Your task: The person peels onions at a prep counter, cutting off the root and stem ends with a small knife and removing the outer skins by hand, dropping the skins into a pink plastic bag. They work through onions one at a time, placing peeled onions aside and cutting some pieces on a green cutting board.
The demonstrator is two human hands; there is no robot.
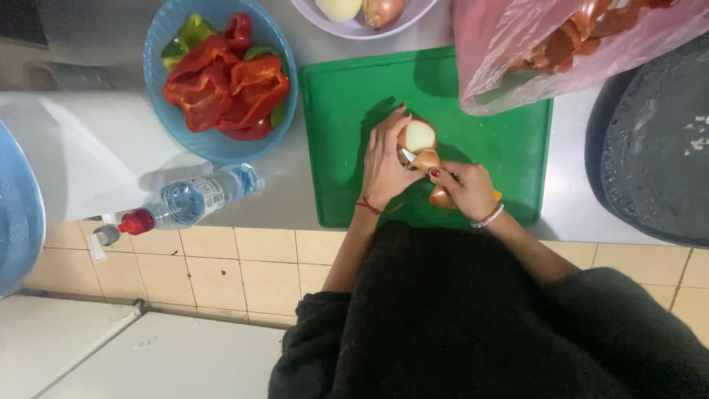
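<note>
Here we list: left hand (384, 166), closed around a half-peeled onion (418, 136) held just above the green cutting board (347, 103). Right hand (467, 191), gripped tight on a small knife (408, 154), the blade touching the onion's brown skin (427, 159). Behind the board we note a blue bowl (159, 29) of red and green pepper pieces (221, 81), a pale bowl (354, 29) with two onions, a pink plastic bag (517, 52) of skins. Left of the board lies a water bottle (188, 203).
</note>
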